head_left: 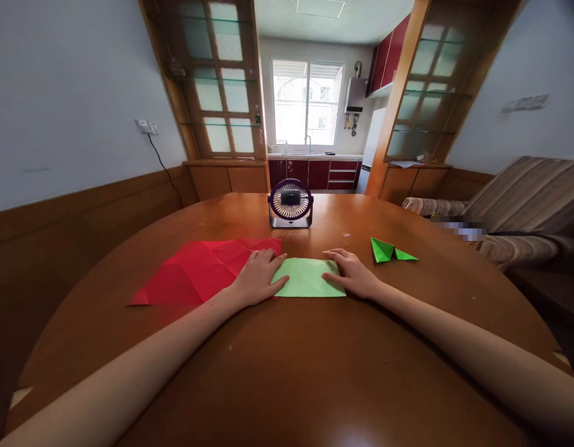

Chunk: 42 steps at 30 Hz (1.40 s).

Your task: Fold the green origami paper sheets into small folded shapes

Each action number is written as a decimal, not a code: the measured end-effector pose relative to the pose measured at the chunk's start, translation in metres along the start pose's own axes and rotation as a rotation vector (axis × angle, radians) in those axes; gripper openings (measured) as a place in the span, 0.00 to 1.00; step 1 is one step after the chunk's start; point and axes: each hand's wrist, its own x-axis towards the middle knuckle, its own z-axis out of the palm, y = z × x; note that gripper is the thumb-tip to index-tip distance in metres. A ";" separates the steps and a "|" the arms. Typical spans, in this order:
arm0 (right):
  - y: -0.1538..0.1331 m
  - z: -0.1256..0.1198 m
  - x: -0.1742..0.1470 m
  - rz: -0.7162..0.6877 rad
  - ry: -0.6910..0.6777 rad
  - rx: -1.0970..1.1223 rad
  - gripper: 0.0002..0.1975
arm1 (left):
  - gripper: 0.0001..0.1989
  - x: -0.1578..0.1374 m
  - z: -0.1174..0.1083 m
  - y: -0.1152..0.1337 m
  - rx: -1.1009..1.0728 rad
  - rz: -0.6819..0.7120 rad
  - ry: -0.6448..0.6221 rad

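A light green sheet of paper (pixel 308 279) lies flat on the table between my two hands, with faint creases on it. My left hand (pixel 259 276) rests over its left end, thumb on the sheet and fingers stretched forward, partly across the red paper. At the right end lies my right hand (pixel 355 273), its thumb on the green sheet and its fingers extended near the far right corner. A large creased red sheet of paper (pixel 198 270) spreads out to the left, its right part partly covered by my left hand and the green sheet.
A small dark desk fan (pixel 291 202) stands upright beyond the green sheet. To the right sits a folded bright green paper piece (pixel 384 250) with pointed ends. The rounded wooden table (pixel 305 372) reaches toward a kitchen. A striped armchair (pixel 524 205) stands beyond its right edge.
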 end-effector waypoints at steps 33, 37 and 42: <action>0.000 -0.023 -0.007 -0.268 -0.217 -0.118 0.24 | 0.05 -0.025 -0.039 -0.043 0.033 0.362 0.231; 0.000 -0.022 -0.008 -0.280 -0.218 -0.191 0.26 | 0.10 -0.027 -0.037 -0.036 -0.027 0.403 0.091; 0.001 -0.021 -0.008 -0.313 -0.186 -0.175 0.23 | 0.21 -0.026 -0.033 -0.019 -0.088 0.446 -0.051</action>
